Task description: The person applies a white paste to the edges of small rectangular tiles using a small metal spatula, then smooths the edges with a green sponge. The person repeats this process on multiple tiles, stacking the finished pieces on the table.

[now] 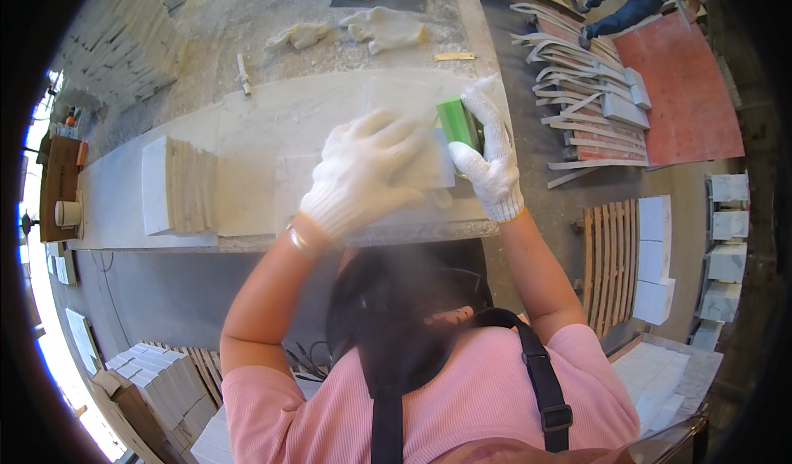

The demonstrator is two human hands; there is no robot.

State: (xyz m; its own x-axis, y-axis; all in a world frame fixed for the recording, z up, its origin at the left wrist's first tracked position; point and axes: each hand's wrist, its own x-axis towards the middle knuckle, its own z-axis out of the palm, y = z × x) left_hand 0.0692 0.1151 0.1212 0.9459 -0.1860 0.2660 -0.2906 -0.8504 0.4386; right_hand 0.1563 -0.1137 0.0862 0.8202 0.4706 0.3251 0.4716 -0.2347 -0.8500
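My right hand (pixel 490 155), in a white knit glove, is closed around a green block (pixel 459 126) that looks like a sanding block. Next to it is a thin pale tile (pixel 439 165), with its right edge close to the block. My left hand (pixel 363 163), gloved the same way, grips the tile from its left side. Its fingers are smeared by motion and partly merge with the tile. Both hands are over the pale, dusty worktable (pixel 247 175), near its front right corner.
A row of upright tiles (pixel 177 185) stands left on the table. Farther back lie loose gloves (pixel 384 28), a small stick (pixel 244 76) and a flat yellowish piece (pixel 454 56). Tile stacks (pixel 124 51) fill the back left. Strips on a pallet (pixel 590 93) and another person (pixel 619 2) are at the right.
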